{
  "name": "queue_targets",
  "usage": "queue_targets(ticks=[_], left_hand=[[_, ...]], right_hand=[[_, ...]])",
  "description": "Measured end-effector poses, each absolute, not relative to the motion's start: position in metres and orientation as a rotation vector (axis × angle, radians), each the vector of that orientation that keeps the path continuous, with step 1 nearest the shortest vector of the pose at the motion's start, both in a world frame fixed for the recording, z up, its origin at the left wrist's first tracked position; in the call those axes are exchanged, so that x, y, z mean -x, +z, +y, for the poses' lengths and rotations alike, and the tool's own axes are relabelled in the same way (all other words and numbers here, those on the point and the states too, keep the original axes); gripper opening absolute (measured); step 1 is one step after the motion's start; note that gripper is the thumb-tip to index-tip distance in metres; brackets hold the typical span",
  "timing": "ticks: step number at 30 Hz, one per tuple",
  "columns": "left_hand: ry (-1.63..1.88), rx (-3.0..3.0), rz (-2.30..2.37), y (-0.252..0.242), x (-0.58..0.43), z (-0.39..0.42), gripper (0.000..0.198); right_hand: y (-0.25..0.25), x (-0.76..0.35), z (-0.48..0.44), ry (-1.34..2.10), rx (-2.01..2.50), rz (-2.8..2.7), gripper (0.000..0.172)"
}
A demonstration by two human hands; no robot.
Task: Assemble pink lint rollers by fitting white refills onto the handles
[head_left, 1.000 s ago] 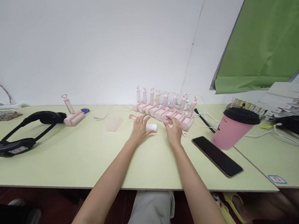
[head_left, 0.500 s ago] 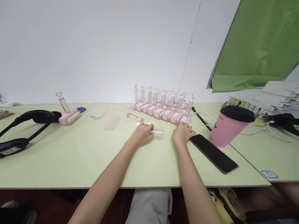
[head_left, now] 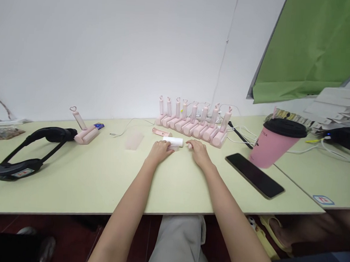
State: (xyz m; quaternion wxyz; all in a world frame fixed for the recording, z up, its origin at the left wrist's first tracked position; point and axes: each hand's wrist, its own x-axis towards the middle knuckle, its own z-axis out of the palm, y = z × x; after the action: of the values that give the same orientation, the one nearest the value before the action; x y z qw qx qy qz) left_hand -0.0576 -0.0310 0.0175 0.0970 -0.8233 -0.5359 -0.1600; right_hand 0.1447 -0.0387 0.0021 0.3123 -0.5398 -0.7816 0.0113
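Note:
My left hand rests on the table with its fingers closed around a clear, pinkish tube, partly hidden by the fingers. A white cylinder lies just behind that tube. To its right, my right hand pinches a small pink piece, which points toward the tube but is apart from it. Behind both hands stands a row of pink devices, each with an upright tube topped by a loop. A flat pink strip with holes lies behind the white cylinder.
Left of my hands are a translucent pink sheet, another pink device and a black headset. At right lie a black phone and a pink cup with a black lid. White cables run behind the cup.
My right hand has moved left from the row's right end toward my left hand, and a small pink piece now shows in its fingers. My left hand still holds the tube.

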Motion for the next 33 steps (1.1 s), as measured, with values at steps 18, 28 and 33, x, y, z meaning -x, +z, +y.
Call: queue_targets(ticks=[18, 28, 33], left_hand=[[-0.477, 2.517, -1.417, 0.026, 0.044, -0.044, 0.027], [-0.379, 2.528, -1.393, 0.026, 0.040, -0.047, 0.026], [-0.321, 2.533, -1.364, 0.027, 0.035, -0.048, 0.022]], right_hand=[[0.011, -0.132, -0.046, -0.059, 1.309, -2.196, 0.035], [0.020, -0.132, -0.053, -0.220, 1.660, -2.269, 0.018], [0.020, -0.129, -0.055, -0.247, 1.757, -2.270, 0.022]])
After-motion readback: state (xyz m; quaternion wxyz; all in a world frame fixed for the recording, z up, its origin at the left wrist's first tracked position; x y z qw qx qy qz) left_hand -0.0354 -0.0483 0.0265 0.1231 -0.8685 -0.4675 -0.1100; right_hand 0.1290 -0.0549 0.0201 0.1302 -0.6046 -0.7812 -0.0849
